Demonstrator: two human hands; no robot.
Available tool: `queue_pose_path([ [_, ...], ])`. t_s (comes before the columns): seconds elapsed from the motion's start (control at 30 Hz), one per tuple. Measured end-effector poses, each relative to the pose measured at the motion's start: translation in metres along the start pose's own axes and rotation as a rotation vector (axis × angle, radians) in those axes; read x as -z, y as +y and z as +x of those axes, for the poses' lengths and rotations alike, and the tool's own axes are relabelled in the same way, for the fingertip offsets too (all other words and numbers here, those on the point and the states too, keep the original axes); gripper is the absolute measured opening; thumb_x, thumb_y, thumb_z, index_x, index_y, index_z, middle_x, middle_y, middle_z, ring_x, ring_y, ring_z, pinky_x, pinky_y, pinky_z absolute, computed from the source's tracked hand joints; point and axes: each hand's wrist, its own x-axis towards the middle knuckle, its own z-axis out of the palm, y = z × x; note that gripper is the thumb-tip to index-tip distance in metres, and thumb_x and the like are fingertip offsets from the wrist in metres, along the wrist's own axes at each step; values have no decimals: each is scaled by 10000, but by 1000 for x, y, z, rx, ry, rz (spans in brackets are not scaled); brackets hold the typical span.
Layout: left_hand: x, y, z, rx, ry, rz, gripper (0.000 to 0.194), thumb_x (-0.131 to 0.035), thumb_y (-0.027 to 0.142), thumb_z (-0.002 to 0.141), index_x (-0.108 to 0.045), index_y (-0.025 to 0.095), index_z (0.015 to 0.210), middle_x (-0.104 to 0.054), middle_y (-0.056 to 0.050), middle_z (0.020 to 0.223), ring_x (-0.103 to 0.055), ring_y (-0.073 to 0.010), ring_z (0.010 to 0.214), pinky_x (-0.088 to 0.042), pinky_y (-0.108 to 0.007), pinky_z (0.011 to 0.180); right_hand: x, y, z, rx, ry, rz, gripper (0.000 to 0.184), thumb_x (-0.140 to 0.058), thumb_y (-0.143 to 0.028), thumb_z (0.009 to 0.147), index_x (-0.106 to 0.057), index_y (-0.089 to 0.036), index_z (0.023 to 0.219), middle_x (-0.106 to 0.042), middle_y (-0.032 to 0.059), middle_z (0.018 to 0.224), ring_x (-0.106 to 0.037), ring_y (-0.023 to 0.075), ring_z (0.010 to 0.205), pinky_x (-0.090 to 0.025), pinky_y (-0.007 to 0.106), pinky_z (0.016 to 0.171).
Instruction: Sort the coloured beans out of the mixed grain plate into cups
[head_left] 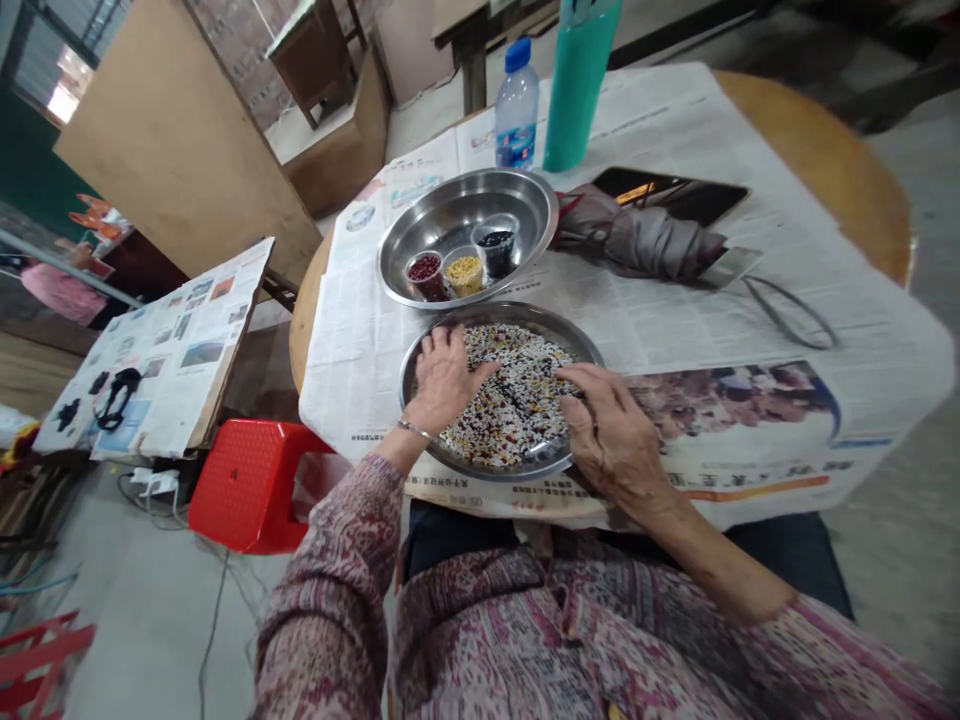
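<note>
A metal tray (592, 345) in front of me holds a spread mix of white, black, yellow and red grains and beans (514, 395). My left hand (442, 380) lies over the tray's left side, palm down with fingers and thumb spread, holding nothing visible. Over the right rim is my right hand (615, 435), its thumb and forefinger apart at the edge of the mix. Just behind, a steel basin (397, 235) contains three small clear cups: one of red beans (426, 275), one of yellow grains (465, 273) and one of black beans (496, 250).
Newspaper (352, 350) covers the round table (832, 150). A water bottle (517, 110), a teal tumbler (577, 95), a folded umbrella (645, 238) and a dark tablet or phone (697, 200) stand or lie behind. On the left are a red stool (247, 485) and another newspaper-covered table (187, 340).
</note>
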Motion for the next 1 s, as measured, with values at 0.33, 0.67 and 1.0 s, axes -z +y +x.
queue_pose_path([
  [0.33,17,18,-31,-347,-325,-277,105,-650,227,959,-668,210,1061,-663,-36,1044,-657,-197,993,-558,-375,955,1,-1,1,-28,-16,-5,340,-444,-321,1031,-584,-241,1330,-669,144,1269,-636,293,1222,-524,538,1068],
  [0.67,10,43,-21,-299,-121,-77,726,-805,516,795,-502,167,1355,-444,-188,1503,-433,-386,1379,-417,-564,1138,2,-2,1,-53,-13,17,360,-407,-334,1035,-581,-260,1341,-631,136,1322,-606,301,1265,-487,576,1112],
  [1.0,-8,48,0,-572,-294,-145,150,-586,185,947,-676,165,1065,-651,-89,1120,-595,-237,1116,-532,-377,1015,2,-1,0,-33,19,2,363,-417,-345,1034,-582,-259,1346,-602,136,1351,-588,301,1288,-482,566,1118],
])
